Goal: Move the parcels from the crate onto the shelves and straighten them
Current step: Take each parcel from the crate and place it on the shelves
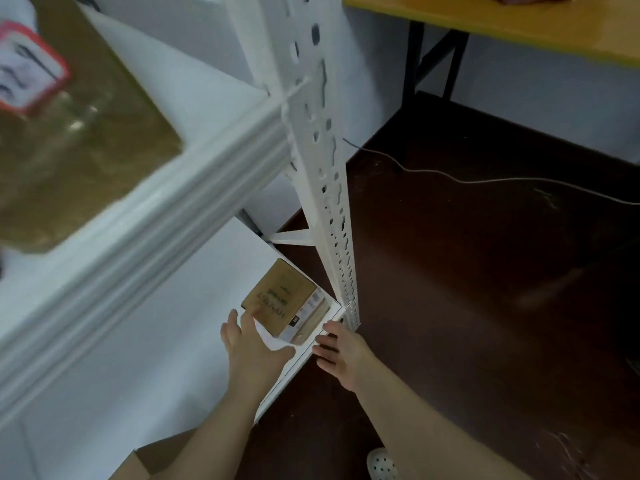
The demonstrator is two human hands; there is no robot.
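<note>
Straight-fingered left hand [254,344] presses small brown cardboard parcel [284,301] at white metal shelf [194,341] corner, right hand [341,351] empty; overpushing could drop it.

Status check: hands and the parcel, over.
Left hand open, fingertips on small parcel. Right hand open, resting at lower shelf edge. Small parcel flat by corner post, nothing blocking.
</note>
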